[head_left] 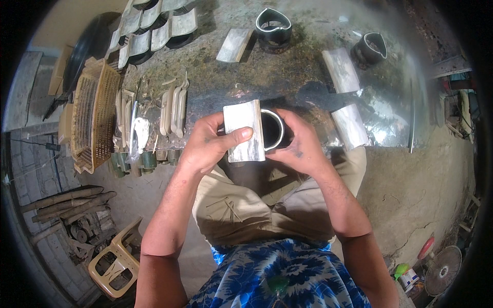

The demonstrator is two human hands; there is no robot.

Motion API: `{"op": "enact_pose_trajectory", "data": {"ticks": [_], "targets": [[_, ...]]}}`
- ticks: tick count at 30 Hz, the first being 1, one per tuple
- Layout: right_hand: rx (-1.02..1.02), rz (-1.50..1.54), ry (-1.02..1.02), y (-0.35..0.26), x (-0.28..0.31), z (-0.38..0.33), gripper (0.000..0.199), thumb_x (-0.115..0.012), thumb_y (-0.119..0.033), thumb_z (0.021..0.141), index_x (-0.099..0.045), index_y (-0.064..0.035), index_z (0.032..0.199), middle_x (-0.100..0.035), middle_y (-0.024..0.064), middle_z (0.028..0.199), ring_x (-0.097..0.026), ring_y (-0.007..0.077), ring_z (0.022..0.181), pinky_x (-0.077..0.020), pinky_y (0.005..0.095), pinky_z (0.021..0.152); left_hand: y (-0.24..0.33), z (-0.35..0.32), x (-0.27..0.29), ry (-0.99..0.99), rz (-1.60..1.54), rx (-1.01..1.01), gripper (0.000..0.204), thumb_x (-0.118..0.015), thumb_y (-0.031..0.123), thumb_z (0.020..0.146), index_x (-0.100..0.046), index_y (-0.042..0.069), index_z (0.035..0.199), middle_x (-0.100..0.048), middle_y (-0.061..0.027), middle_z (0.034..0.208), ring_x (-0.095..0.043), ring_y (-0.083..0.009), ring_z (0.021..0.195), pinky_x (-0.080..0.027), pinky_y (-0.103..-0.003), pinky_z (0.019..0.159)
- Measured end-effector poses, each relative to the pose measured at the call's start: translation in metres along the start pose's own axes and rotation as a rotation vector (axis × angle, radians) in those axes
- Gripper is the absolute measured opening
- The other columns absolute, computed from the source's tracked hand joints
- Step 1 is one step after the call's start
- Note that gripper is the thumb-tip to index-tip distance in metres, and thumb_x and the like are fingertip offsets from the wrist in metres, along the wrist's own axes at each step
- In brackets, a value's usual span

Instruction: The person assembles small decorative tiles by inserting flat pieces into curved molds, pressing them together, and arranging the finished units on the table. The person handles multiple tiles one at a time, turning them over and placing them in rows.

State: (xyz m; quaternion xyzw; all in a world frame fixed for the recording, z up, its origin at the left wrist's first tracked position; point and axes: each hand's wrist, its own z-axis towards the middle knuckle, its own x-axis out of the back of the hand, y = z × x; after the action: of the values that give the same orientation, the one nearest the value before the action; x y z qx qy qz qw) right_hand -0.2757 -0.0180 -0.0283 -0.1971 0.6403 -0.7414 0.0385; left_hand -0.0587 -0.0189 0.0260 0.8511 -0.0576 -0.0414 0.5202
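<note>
Two bare hands work at the table's (pixel 282 84) near edge, about midway along it. The left hand (pixel 208 146) grasps a pale slab (pixel 242 136), thumb laid flat on its face; its other fingers are mostly hidden behind. The right hand (pixel 303 143) is wrapped around the right side of a dark cup (pixel 270 129) with a light rim. Slab and cup are side by side over the table's near edge, the slab overlapping the cup in view; whether they touch, I cannot tell.

The tabletop is mottled and stained, blackened across its middle and shiny toward its right end. Three more slabs lie on it: one toward the far side (pixel 234 45), two on the right half (pixel 340 71) (pixel 351 126). Two dark cups with pointed rims stand toward the table's far side, one near the centre (pixel 273 33), one to the right (pixel 371 49). A cluster of slabs (pixel 154 31) covers the table's far left. Pale strips (pixel 172 110) and a white bundle (pixel 139 134) lie at its near left, beside a woven basket (pixel 93 115).

Left of the table is a block wall (pixel 31 159), with poles (pixel 72 203) and a beige chair (pixel 115 259) nearer the person. Bare, cracked floor (pixel 411 200) spreads right of the table, with a fan (pixel 443 271) well back from its near edge.
</note>
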Motion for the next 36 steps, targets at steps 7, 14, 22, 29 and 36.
{"op": "enact_pose_trajectory", "data": {"ticks": [7, 14, 22, 29, 36], "targets": [[0.023, -0.019, 0.014, 0.001, 0.000, 0.001, 0.071, -0.085, -0.013, 0.066, -0.055, -0.0011, 0.129, -0.064, 0.0168, 0.118, -0.064, 0.0275, 0.111, -0.0501, 0.0370, 0.095, 0.002, -0.001, 0.001, -0.021, 0.002, 0.002, 0.041, -0.078, 0.013, 0.084, -0.063, -0.007, 0.117, -0.071, -0.0137, 0.100, -0.068, -0.0172, 0.085, -0.055, -0.030, 0.076], [0.020, 0.011, -0.003, 0.000, 0.000, 0.001, 0.072, -0.085, -0.018, 0.067, -0.054, 0.0005, 0.129, -0.064, 0.0201, 0.119, -0.064, 0.0332, 0.110, -0.0497, 0.0390, 0.094, 0.001, -0.001, 0.002, -0.019, 0.007, 0.011, 0.043, -0.080, 0.013, 0.083, -0.064, -0.006, 0.118, -0.070, -0.0135, 0.105, -0.066, -0.0160, 0.094, -0.054, -0.031, 0.083], [0.053, -0.402, 0.086, -0.023, 0.065, -0.031, 0.070, -0.083, -0.031, 0.076, -0.054, 0.0025, 0.131, -0.061, 0.0220, 0.125, -0.059, 0.0330, 0.118, -0.0452, 0.0395, 0.101, -0.001, -0.007, 0.002, -0.026, 0.021, -0.058, 0.054, -0.080, 0.018, 0.083, -0.058, -0.005, 0.127, -0.069, -0.0145, 0.112, -0.066, -0.0210, 0.101, -0.053, -0.035, 0.090], [-0.270, -0.730, 0.320, 0.032, 0.146, -0.047, 0.051, -0.077, -0.023, 0.079, -0.059, 0.0024, 0.119, -0.065, 0.0202, 0.101, -0.064, 0.0334, 0.096, -0.0497, 0.0384, 0.084, -0.002, -0.009, -0.001, 0.001, -0.090, -0.104, 0.048, -0.078, 0.020, 0.086, -0.060, -0.007, 0.122, -0.069, -0.0128, 0.111, -0.065, -0.0154, 0.098, -0.051, -0.031, 0.087], [-0.379, -0.128, 0.085, 0.017, 0.147, -0.039, 0.041, -0.074, -0.019, 0.086, -0.061, 0.0013, 0.119, -0.068, 0.0036, 0.100, -0.063, 0.0147, 0.088, -0.0497, 0.0303, 0.080, -0.003, -0.004, 0.002, -0.010, -0.126, -0.082, 0.048, -0.079, 0.017, 0.085, -0.060, -0.007, 0.122, -0.069, -0.0132, 0.110, -0.066, -0.0162, 0.097, -0.052, -0.032, 0.087]]}}
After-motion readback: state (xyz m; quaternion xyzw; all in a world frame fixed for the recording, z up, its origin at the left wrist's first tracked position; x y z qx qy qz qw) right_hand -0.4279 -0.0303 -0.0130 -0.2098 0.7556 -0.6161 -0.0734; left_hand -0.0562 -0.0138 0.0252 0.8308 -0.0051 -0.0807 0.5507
